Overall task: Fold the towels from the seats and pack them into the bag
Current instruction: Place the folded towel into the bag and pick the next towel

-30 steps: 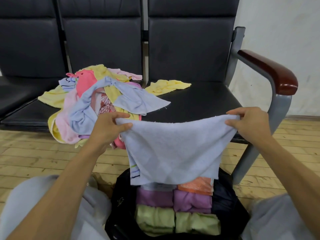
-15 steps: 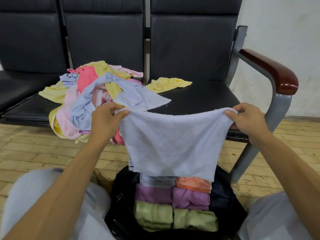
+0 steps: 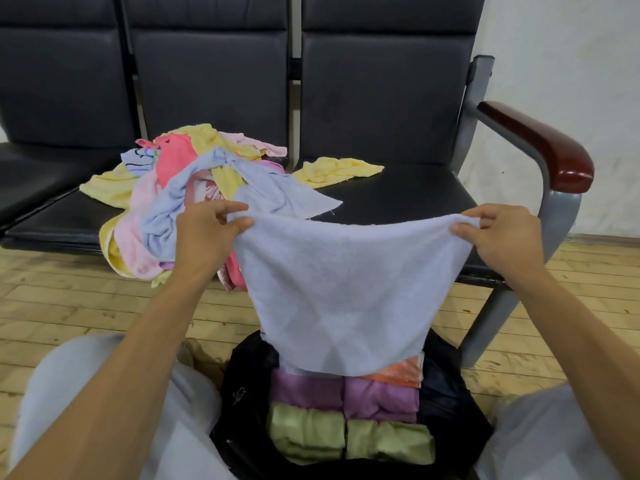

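A pale blue towel [image 3: 346, 292] hangs spread in the air above the open black bag [image 3: 450, 403]. My left hand [image 3: 204, 233] pinches its top left corner and my right hand [image 3: 502, 237] pinches its top right corner. Inside the bag lie folded towels: two green ones [image 3: 349, 441] in front, two purple ones [image 3: 346, 393] behind them, an orange one [image 3: 401, 372] partly hidden by the hanging towel. A heap of unfolded towels [image 3: 183, 199], yellow, pink, coral and blue, lies on the middle seat, and a lone yellow towel [image 3: 336, 169] lies on the right seat.
A row of black padded seats [image 3: 398, 195] stands ahead, with a grey metal frame and a dark wooden armrest [image 3: 540, 147] at the right. The floor [image 3: 69, 306] is light wooden boards. My knees in pale trousers flank the bag.
Both hands have lifted the pale blue towel slightly and drawn it flatter; its lower edge has risen, showing more of the folded towels in the bag.
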Demonstrator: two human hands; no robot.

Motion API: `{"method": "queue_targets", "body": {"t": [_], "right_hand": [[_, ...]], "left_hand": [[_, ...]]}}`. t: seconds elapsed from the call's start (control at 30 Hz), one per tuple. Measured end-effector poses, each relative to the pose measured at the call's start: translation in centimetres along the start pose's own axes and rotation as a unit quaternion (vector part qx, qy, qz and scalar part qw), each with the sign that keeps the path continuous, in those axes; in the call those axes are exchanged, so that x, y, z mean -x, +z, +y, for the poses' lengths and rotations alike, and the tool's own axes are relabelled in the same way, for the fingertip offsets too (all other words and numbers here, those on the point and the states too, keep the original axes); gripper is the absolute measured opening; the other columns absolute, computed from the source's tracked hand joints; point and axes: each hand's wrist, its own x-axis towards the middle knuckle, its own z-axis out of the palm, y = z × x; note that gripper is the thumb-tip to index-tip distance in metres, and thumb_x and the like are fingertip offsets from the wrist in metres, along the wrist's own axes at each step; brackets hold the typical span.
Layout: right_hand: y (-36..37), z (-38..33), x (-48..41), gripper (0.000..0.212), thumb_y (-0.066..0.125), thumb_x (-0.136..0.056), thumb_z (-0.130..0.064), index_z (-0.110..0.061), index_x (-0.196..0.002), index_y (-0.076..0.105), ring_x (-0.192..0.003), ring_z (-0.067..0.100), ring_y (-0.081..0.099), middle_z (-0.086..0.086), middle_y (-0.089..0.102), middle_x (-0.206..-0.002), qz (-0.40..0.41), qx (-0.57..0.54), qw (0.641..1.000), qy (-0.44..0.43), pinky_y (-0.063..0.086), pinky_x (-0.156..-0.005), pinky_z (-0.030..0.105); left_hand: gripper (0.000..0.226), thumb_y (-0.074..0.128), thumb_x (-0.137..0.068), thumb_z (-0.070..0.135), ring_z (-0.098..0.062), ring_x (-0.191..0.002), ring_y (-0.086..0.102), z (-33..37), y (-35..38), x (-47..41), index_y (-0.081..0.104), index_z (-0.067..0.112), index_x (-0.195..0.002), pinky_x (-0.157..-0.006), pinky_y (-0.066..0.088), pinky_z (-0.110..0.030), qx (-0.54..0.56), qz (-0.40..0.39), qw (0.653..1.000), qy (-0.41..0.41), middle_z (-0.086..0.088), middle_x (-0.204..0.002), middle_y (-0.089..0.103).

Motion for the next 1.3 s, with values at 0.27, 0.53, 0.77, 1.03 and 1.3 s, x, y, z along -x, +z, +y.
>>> {"method": "queue_targets", "body": {"t": [0.27, 0.53, 0.77, 1.03, 1.3], "right_hand": [[0.1, 0.4, 0.0, 0.021, 0.074, -0.086, -0.025, -0.008, -0.098, 0.075, -0.081, 0.022, 0.061, 0.007, 0.067, -0.089, 0.005, -0.005, 0.999, 0.046, 0.052, -0.08, 0.035], [-0.6, 0.1, -0.2, 0.012, 0.069, -0.089, -0.016, -0.006, -0.093, 0.072, -0.064, 0.012, 0.054, 0.006, 0.063, -0.08, 0.035, -0.032, 0.998, 0.028, 0.046, -0.067, 0.03], [-0.6, 0.5, -3.0, 0.017, 0.052, -0.099, -0.025, -0.019, -0.111, 0.042, -0.076, 0.029, 0.067, 0.005, 0.055, -0.096, 0.038, -0.081, 0.996, 0.028, 0.06, -0.071, 0.044], [0.7, 1.9, -9.7, 0.023, 0.042, -0.104, -0.016, -0.006, -0.109, 0.062, -0.088, 0.019, 0.053, 0.005, 0.058, -0.096, 0.103, -0.093, 0.99, 0.006, 0.04, -0.081, 0.027], [5.5, 4.8, -15.7, 0.027, 0.044, -0.103, -0.017, -0.005, -0.107, 0.068, -0.091, 0.025, 0.058, 0.011, 0.065, -0.099, 0.119, -0.09, 0.988, 0.05, 0.039, -0.082, 0.027]], "left_hand": [[0.017, 0.071, -0.085, 0.01, -0.012, -0.08, 0.054, -0.1, 0.9, 0.2, 0.074, 0.002, -0.1, -0.066, 0.031, 0.005, -0.019, 0.055, 0.998, 0.007, -0.001, -0.086, 0.065], [0.007, 0.067, -0.089, 0.016, -0.01, -0.086, 0.045, -0.3, 2.0, -0.6, 0.069, 0.01, -0.089, -0.074, 0.032, -0.021, -0.03, 0.044, 0.999, -0.007, -0.005, -0.101, 0.055], [0.018, 0.053, -0.099, 0.015, -0.026, -0.054, 0.063, 4.4, 4.4, -4.0, 0.048, 0.015, -0.082, -0.043, 0.043, -0.021, 0.073, -0.033, 0.996, -0.037, -0.006, -0.081, 0.059], [0.01, 0.048, -0.101, 0.014, -0.026, -0.064, 0.071, 5.7, 9.5, -9.1, 0.049, 0.005, -0.106, -0.058, 0.06, -0.028, 0.152, -0.094, 0.978, -0.106, -0.017, -0.104, 0.059], [0.01, 0.048, -0.101, 0.012, -0.026, -0.086, 0.068, 5.1, 15.5, -14.4, 0.049, 0.012, -0.091, -0.084, 0.057, -0.043, 0.136, -0.11, 0.982, -0.067, -0.015, -0.095, 0.062]]}}
